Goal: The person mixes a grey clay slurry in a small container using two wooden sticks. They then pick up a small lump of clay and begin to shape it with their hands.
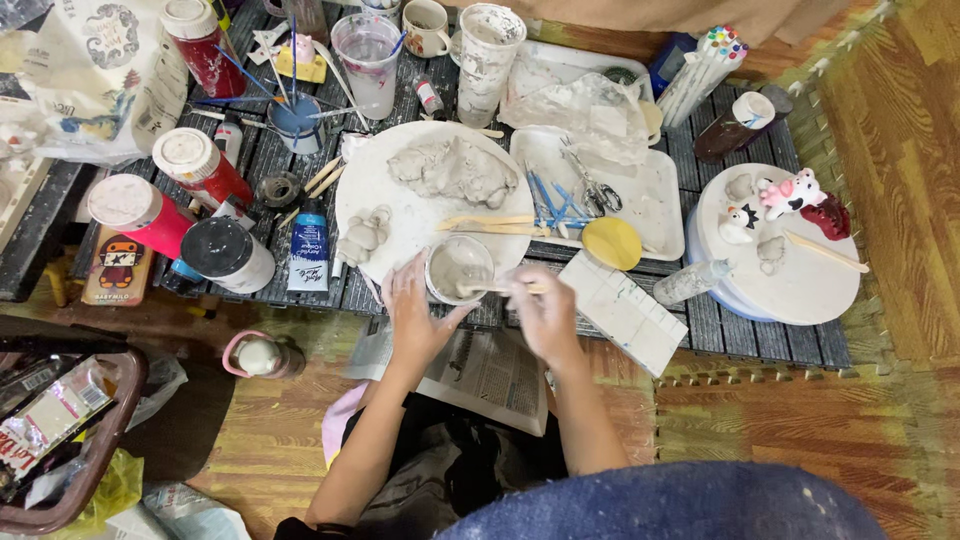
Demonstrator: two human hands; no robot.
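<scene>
- While the left hand (418, 312) cups the small clay-smeared cup (460, 268) at the near edge of the round white board (400, 205), fingers spread loosely along its side, the right hand (543, 312) pinches a wooden stick (500, 289) whose tip sits in the cup; motion blur hides the finer grip.
- Progress, as judged: grey slip in the cup looks partly mixed; a small clay figure (363, 236) at the board's left is shaped, while the large clay lump (452, 170) far on the board is only roughly worked.
- Right of that: white tray (650, 215) with scissors (592, 190), a yellow sponge (611, 243), a second round board (800, 285) with painted figurines (792, 195).
- Surface: low dark slatted table (760, 335), paint jars (205, 165) at left; newspaper (490, 375) on the lap, woven mat floor (900, 150).
</scene>
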